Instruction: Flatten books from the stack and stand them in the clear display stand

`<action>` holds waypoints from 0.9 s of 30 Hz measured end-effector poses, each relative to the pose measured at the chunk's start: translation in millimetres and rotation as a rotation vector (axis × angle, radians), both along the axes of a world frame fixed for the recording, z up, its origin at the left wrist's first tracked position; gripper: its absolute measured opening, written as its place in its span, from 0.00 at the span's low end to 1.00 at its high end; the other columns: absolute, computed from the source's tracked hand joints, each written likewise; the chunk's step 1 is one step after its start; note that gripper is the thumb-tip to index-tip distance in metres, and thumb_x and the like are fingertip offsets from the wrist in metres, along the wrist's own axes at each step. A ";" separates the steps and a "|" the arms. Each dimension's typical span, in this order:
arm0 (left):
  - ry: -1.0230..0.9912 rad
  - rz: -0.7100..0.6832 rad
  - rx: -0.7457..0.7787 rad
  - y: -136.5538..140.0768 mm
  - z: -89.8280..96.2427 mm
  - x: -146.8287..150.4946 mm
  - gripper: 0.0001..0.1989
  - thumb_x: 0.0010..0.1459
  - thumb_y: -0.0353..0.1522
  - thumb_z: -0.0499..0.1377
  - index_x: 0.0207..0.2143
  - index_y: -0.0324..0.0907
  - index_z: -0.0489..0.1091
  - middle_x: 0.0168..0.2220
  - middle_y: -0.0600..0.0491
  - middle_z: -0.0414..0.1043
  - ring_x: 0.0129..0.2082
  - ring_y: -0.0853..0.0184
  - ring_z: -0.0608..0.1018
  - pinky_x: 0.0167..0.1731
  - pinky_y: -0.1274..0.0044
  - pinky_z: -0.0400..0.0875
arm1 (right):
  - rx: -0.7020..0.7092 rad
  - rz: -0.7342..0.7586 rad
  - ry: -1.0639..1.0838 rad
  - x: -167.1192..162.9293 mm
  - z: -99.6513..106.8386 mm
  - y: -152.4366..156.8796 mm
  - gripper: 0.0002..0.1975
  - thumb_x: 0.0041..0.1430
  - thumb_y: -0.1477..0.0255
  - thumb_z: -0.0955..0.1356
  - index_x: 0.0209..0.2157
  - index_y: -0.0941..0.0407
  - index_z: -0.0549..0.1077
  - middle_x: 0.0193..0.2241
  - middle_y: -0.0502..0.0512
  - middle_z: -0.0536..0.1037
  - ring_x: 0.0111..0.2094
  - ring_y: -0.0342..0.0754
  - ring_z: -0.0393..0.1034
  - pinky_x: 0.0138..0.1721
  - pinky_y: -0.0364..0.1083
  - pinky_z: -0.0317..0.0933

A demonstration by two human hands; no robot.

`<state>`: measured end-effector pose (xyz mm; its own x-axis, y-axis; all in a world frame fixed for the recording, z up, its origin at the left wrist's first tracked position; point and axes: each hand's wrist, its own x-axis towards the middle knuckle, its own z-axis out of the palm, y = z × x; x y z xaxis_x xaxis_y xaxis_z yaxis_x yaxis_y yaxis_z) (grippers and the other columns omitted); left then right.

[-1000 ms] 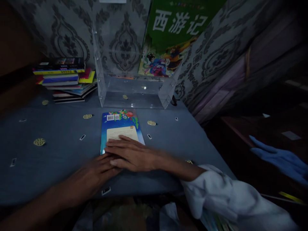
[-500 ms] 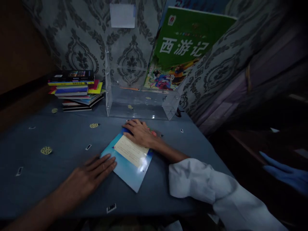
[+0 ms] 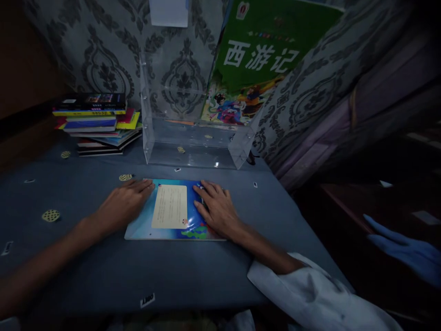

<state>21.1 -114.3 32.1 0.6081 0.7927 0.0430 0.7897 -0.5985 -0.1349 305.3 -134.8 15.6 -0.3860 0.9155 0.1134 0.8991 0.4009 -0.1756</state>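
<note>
A thin blue book [image 3: 171,209] with a cream panel on its cover lies flat on the grey-blue table [image 3: 103,266], close in front of a clear acrylic stand [image 3: 193,142]. My left hand [image 3: 120,204] rests flat on the book's left edge, fingers spread. My right hand [image 3: 217,207] lies flat on its right side, fingers pointing toward the stand. Neither hand grips the book. A green picture book [image 3: 255,69] with white characters leans inside the stand on its right side.
A stack of several books [image 3: 98,122] sits at the back left by the patterned wall. Small round and rectangular stickers [image 3: 50,214] dot the table. Another person's blue-gloved hand [image 3: 403,248] shows at the far right, beyond the table's right edge.
The blue book has been turned from a diagonal lie to square with the table edge. My left hand moved up onto its left side and my right hand shifted to its right side.
</note>
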 end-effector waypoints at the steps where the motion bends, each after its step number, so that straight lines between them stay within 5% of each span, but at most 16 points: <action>1: 0.008 0.014 -0.002 -0.4 0.1 2.5 0.26 0.61 0.21 0.45 0.59 0.32 0.68 0.61 0.40 0.69 0.59 0.56 0.74 0.60 0.63 0.68 | 0.025 0.003 0.012 0.3 -3.6 0.1 0.24 0.71 0.64 0.60 0.63 0.57 0.67 0.65 0.66 0.65 0.63 0.63 0.59 0.58 0.64 0.59; 9: -0.051 0.033 0.001 2.8 -3.0 24.7 0.22 0.66 0.26 0.47 0.60 0.31 0.66 0.63 0.37 0.66 0.62 0.54 0.71 0.58 0.63 0.71 | 0.094 0.072 0.169 5.2 -22.0 4.0 0.25 0.71 0.64 0.60 0.62 0.62 0.68 0.64 0.70 0.64 0.65 0.62 0.56 0.64 0.64 0.55; 20: -0.240 -0.293 -0.108 30.7 -15.5 110.4 0.20 0.66 0.27 0.49 0.59 0.32 0.66 0.62 0.39 0.67 0.64 0.59 0.69 0.63 0.67 0.64 | 0.067 0.050 0.263 6.7 -34.4 7.9 0.32 0.69 0.64 0.60 0.68 0.65 0.56 0.67 0.70 0.61 0.69 0.60 0.52 0.68 0.63 0.50; 27: -0.293 -0.223 -0.072 27.9 -25.3 75.3 0.24 0.72 0.36 0.43 0.64 0.37 0.63 0.66 0.45 0.61 0.67 0.61 0.65 0.65 0.66 0.62 | -0.002 0.003 0.191 5.7 -24.6 4.5 0.32 0.70 0.61 0.59 0.68 0.66 0.56 0.68 0.71 0.58 0.71 0.59 0.47 0.69 0.62 0.48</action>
